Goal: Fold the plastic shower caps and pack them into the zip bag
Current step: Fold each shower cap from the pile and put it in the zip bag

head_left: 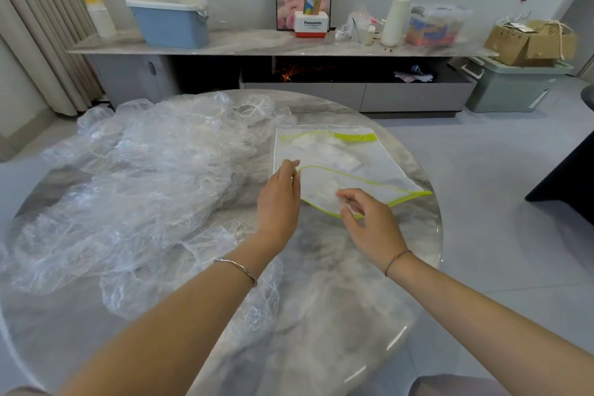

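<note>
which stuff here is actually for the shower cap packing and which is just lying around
For the job: pile of shower caps, zip bag, folded caps inside it, left hand and right hand at its mouth.
Just lying about: blue bin, Panasonic box, paper cup stack, cardboard box, grey tub.
</note>
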The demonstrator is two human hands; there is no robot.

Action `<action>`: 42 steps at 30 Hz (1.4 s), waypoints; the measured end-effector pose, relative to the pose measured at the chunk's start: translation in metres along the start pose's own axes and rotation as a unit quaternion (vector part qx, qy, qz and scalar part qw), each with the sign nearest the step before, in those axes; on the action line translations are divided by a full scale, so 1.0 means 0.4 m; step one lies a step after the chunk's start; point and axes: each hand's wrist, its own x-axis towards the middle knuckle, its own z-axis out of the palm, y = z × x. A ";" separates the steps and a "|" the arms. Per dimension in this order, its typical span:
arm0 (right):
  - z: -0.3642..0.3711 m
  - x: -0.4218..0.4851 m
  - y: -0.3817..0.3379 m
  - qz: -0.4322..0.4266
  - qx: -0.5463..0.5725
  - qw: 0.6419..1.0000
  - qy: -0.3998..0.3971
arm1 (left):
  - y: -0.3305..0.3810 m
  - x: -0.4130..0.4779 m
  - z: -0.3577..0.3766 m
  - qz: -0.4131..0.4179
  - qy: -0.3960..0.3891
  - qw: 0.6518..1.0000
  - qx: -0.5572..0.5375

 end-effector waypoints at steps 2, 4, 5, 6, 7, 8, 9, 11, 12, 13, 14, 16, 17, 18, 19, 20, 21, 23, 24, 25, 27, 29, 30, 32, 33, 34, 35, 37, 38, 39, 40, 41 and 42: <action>0.017 0.035 0.016 0.016 -0.117 0.991 -0.060 | 0.023 -0.004 -0.014 -0.016 0.005 1.000 -0.019; 0.047 0.090 0.031 0.067 -0.200 0.967 -0.144 | 0.044 -0.003 -0.024 -0.036 0.007 0.999 -0.035; 0.067 0.118 0.040 0.084 -0.236 0.950 -0.185 | 0.052 -0.003 -0.029 -0.044 0.007 0.998 -0.043; 0.086 0.145 0.048 0.097 -0.274 0.932 -0.218 | 0.057 -0.002 -0.034 -0.049 0.007 0.998 -0.050; 0.100 0.168 0.057 0.108 -0.311 0.912 -0.244 | 0.062 -0.001 -0.037 -0.051 0.008 0.997 -0.056; 0.113 0.191 0.069 0.124 -0.337 0.896 -0.262 | 0.065 0.000 -0.039 -0.053 0.008 0.997 -0.058; 0.122 0.211 0.083 0.141 -0.359 0.882 -0.272 | 0.067 -0.001 -0.041 -0.057 0.008 0.997 -0.059; 0.131 0.241 0.110 0.162 -0.390 0.861 -0.282 | 0.067 0.000 -0.041 -0.067 0.008 0.996 -0.066; 0.133 0.250 0.119 0.163 -0.395 0.859 -0.283 | 0.064 0.001 -0.039 -0.071 0.008 0.995 -0.071; 0.135 0.251 0.123 0.163 -0.390 0.861 -0.283 | 0.058 0.000 -0.036 -0.073 0.005 0.995 -0.074; 0.137 0.246 0.123 0.161 -0.378 0.867 -0.282 | 0.052 0.001 -0.032 -0.073 0.000 0.994 -0.077; 0.133 0.218 0.113 0.149 -0.343 0.883 -0.283 | 0.037 0.007 -0.022 -0.072 -0.012 0.994 -0.079; 0.126 0.196 0.104 0.140 -0.326 0.890 -0.285 | 0.029 0.011 -0.016 -0.074 -0.018 0.995 -0.071; 0.120 0.172 0.096 0.127 -0.316 0.894 -0.291 | 0.018 0.017 -0.010 -0.078 -0.027 0.995 -0.058; 0.113 0.141 0.088 0.113 -0.314 0.893 -0.302 | 0.010 0.019 -0.007 -0.086 -0.039 0.995 -0.040; 0.108 0.113 0.083 0.100 -0.311 0.891 -0.316 | -0.004 0.022 -0.007 -0.097 -0.054 0.994 -0.019; 0.098 0.081 0.072 0.088 -0.306 0.888 -0.331 | -0.017 0.021 -0.012 -0.105 -0.077 0.991 0.000; 0.077 0.018 0.050 0.063 -0.291 0.881 -0.367 | -0.049 0.012 -0.036 -0.100 -0.138 0.984 0.042; 0.067 -0.010 0.034 0.042 -0.283 0.878 -0.383 | -0.062 0.006 -0.054 -0.087 -0.175 0.978 0.071; 0.059 -0.041 0.017 0.016 -0.275 0.875 -0.399 | -0.073 -0.006 -0.079 -0.071 -0.209 0.970 0.106; 0.055 -0.080 -0.006 -0.038 -0.271 0.865 -0.421 | -0.091 -0.036 -0.131 -0.033 -0.257 0.948 0.185; 0.072 -0.102 -0.018 -0.085 -0.274 0.859 -0.423 | -0.107 -0.079 -0.186 -0.008 -0.300 0.916 0.266; 0.086 -0.107 -0.022 -0.109 -0.274 0.856 -0.425 | -0.116 -0.106 -0.208 -0.009 -0.326 0.897 0.298; 0.122 -0.114 -0.034 -0.146 -0.274 0.847 -0.431 | -0.131 -0.168 -0.249 -0.032 -0.379 0.865 0.327; 0.135 -0.117 -0.037 -0.154 -0.274 0.845 -0.433 | -0.140 -0.196 -0.259 -0.044 -0.402 0.855 0.326; 0.146 -0.119 -0.038 -0.154 -0.275 0.844 -0.435 | -0.147 -0.222 -0.267 -0.054 -0.421 0.846 0.323; 0.151 -0.123 -0.033 -0.154 -0.281 0.842 -0.435 | -0.155 -0.244 -0.272 -0.062 -0.431 0.842 0.318; 0.148 -0.130 -0.014 -0.160 -0.308 0.831 -0.436 | -0.182 -0.268 -0.279 -0.076 -0.433 0.842 0.314; 0.136 -0.135 -0.003 -0.163 -0.319 0.828 -0.432 | -0.198 -0.272 -0.279 -0.081 -0.426 0.844 0.315; 0.121 -0.138 0.011 -0.157 -0.329 0.827 -0.427 | -0.214 -0.270 -0.279 -0.085 -0.416 0.849 0.315; 0.102 -0.140 0.024 -0.145 -0.338 0.828 -0.424 | -0.225 -0.266 -0.282 -0.088 -0.403 0.856 0.311; 0.080 -0.144 0.035 -0.131 -0.343 0.828 -0.424 | -0.232 -0.260 -0.286 -0.088 -0.391 0.864 0.305; 0.061 -0.146 0.047 -0.122 -0.344 0.828 -0.425 | -0.236 -0.255 -0.290 -0.090 -0.381 0.869 0.303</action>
